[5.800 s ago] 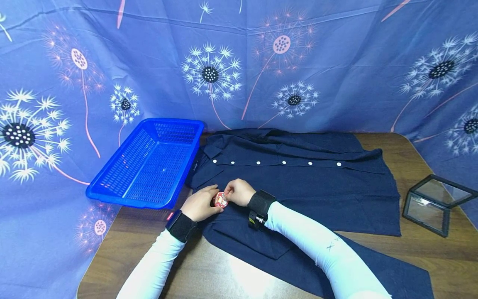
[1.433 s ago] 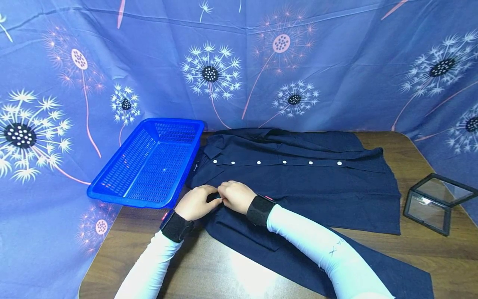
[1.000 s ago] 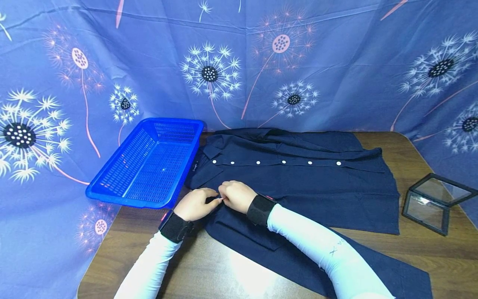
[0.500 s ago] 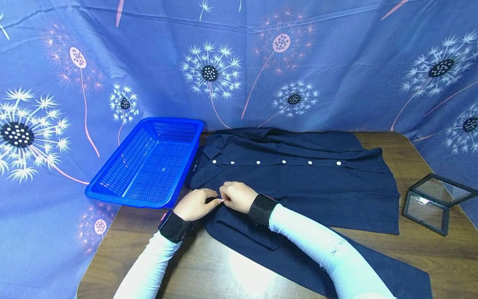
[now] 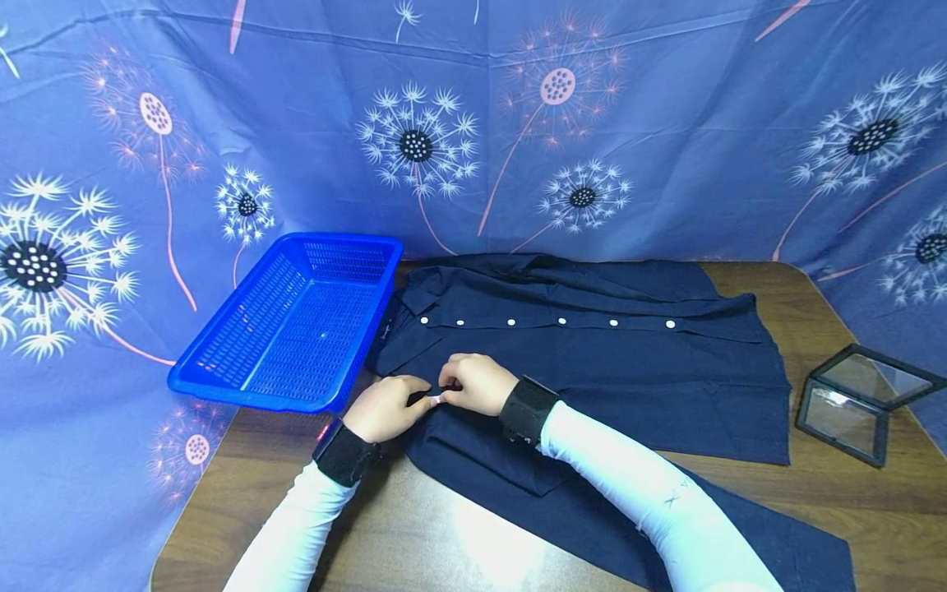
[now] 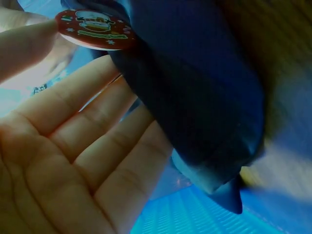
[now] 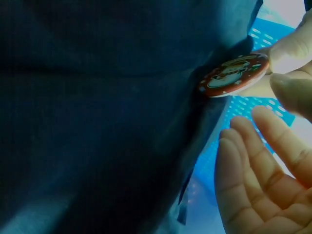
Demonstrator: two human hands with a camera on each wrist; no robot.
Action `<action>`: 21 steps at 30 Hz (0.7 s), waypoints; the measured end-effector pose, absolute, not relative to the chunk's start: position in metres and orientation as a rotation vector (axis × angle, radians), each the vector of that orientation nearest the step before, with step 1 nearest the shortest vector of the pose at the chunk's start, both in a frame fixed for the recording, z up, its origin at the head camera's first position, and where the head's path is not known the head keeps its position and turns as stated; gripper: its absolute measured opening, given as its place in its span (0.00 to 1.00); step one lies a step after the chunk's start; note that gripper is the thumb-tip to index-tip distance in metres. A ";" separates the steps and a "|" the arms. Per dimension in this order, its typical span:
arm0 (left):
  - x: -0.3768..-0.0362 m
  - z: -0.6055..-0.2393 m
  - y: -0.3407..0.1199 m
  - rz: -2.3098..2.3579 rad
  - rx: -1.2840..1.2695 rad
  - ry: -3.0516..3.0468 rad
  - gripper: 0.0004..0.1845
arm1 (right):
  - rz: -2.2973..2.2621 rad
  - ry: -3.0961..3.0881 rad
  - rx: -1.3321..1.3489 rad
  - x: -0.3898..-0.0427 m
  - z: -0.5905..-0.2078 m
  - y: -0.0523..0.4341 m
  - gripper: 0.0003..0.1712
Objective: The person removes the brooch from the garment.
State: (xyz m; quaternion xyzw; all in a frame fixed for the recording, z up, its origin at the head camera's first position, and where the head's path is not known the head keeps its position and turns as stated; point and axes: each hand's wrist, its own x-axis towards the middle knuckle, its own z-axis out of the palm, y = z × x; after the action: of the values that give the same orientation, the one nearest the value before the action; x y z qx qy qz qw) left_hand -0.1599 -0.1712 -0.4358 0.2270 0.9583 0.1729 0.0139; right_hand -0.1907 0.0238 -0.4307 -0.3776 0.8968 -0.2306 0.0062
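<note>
A dark navy button-up shirt lies spread on the table, its white buttons in a row. At the near collar side, my left hand pinches a round button badge, red with a cartoon picture. The left thumb is on the badge's edge, and the other left fingers reach straight to the cloth. The badge's far edge meets the lifted fabric. My right hand stays close by with loosely bent fingers; its thumb tip is right at the badge. In the head view the badge is mostly hidden, a pale edge showing.
At the left stands a blue perforated basket, partly past the table edge. A black-framed case with clear panes lies opened out at the far right. A blue dandelion-print cloth hangs behind the wooden table.
Earlier the badge's red face showed between both hands; now it is turned edge-on at the cloth. Over the last half second my right hand has shifted slightly right and its fingers have loosened.
</note>
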 end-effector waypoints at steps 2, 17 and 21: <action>-0.158 -0.436 -0.170 0.519 0.694 2.997 0.11 | -0.710 2.802 -1.167 -0.190 -0.432 0.023 0.11; -0.150 -0.437 -0.164 0.386 0.648 3.070 0.17 | -0.543 2.842 -1.241 -0.187 -0.439 0.016 0.13; -0.149 -0.439 -0.163 0.345 0.664 3.096 0.18 | -0.491 2.878 -1.256 -0.184 -0.439 0.015 0.11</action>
State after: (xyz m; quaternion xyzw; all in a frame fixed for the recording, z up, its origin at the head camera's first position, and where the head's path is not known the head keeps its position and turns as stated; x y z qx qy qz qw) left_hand -0.1494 -0.1631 -0.4386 0.2083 0.9718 0.1082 -0.0219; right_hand -0.1841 0.0146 -0.4390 -0.3951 0.9054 -0.1544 -0.0183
